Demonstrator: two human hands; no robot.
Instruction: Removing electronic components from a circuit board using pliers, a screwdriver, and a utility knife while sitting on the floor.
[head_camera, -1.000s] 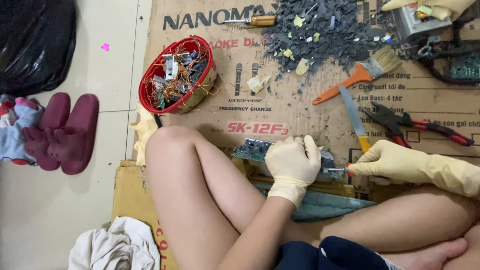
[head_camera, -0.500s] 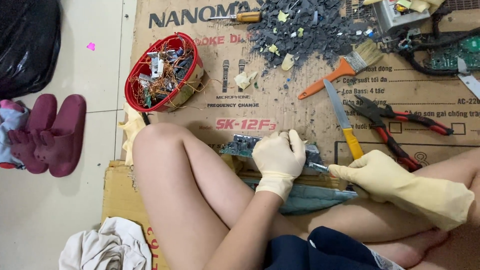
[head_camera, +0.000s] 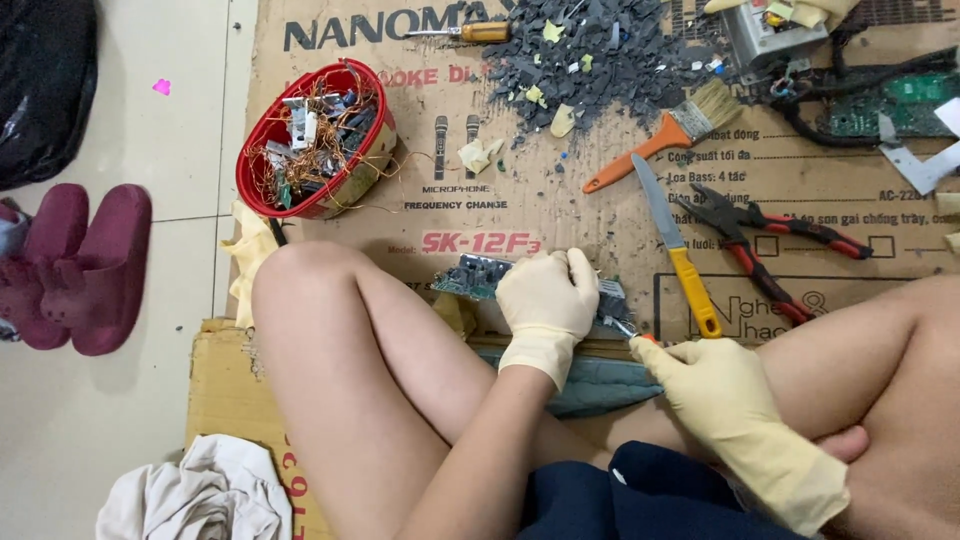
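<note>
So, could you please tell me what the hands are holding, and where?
Left hand presses the circuit board from above; right hand grips a small tool, mostly hidden.

The person sits cross-legged, bare knees raised to either side, both hands in pale rubber gloves. The left hand (head_camera: 548, 300) reaches forward between the legs, palm down, fingers curled over and pressing flat — its forearm runs up from the lower middle of the view. The right hand (head_camera: 712, 385) lies just beside it, lower and to the right, fist closed in a tight grip, glove cuff bunched at the wrist against the right thigh.
</note>
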